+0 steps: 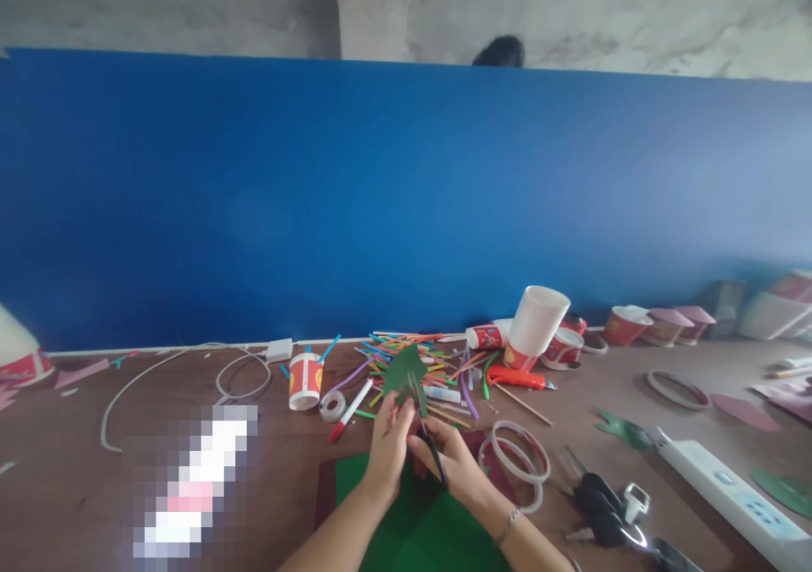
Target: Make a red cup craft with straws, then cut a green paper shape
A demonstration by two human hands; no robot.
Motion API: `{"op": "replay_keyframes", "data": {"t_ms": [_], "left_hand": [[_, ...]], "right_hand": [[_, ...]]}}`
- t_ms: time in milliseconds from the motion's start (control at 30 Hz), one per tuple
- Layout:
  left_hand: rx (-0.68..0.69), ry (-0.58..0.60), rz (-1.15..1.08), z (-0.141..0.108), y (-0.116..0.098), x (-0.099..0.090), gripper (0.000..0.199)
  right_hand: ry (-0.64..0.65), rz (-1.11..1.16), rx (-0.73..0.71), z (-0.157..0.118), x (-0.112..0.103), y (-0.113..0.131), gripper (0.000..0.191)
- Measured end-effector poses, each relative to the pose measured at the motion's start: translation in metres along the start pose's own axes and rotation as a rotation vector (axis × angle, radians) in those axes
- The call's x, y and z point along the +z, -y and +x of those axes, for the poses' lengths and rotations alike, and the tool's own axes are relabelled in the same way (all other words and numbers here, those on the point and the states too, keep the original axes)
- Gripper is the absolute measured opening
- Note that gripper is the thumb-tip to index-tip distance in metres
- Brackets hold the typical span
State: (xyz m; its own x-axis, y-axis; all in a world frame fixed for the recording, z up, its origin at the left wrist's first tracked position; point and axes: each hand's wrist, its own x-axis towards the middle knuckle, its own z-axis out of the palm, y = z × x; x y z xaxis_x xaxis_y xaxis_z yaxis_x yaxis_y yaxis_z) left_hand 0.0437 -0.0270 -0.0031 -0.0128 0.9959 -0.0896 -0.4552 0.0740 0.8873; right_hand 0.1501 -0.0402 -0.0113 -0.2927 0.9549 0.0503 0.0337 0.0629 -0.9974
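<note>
My left hand [388,449] grips a piece of green paper [404,371] with a rounded, leaf-like outline, held up above the table. In my right hand [452,455] is a pair of scissors [433,452] with dark handles, its blades lying against the paper close to my left fingers. Below both hands lies a larger green sheet [431,534], on top of a dark red sheet [326,492]. Two rolls of tape [536,462] lie partly overlapping to the right of my right hand. Parts of the fingers are hidden behind the paper and the scissors.
Colourful straws [374,354] are scattered behind my hands. Nearby are a paper cup [305,382], a red marker [350,411], a cup stack [538,327] and an orange utility knife [520,377]. Keys [600,504] and a power strip [729,492] lie right. A blue partition [381,191] closes the back.
</note>
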Motion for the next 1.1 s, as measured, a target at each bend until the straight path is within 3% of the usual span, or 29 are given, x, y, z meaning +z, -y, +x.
{"op": "replay_keyframes", "data": {"t_ms": [300,633,1100], "left_hand": [[-0.050,0.100,-0.010,-0.0002,0.0004,-0.0007,0.031],[-0.078,0.084,-0.020,-0.0001,0.0011,-0.0010,0.042],[-0.128,0.127,-0.050,0.0001,0.0027,-0.0010,0.040]], "right_hand": [[-0.039,0.004,0.009,-0.0005,0.0030,-0.0001,0.044],[-0.049,0.027,0.007,-0.0007,0.0044,-0.0006,0.041],[-0.066,0.038,0.032,-0.0003,0.0050,-0.0011,0.039]]}}
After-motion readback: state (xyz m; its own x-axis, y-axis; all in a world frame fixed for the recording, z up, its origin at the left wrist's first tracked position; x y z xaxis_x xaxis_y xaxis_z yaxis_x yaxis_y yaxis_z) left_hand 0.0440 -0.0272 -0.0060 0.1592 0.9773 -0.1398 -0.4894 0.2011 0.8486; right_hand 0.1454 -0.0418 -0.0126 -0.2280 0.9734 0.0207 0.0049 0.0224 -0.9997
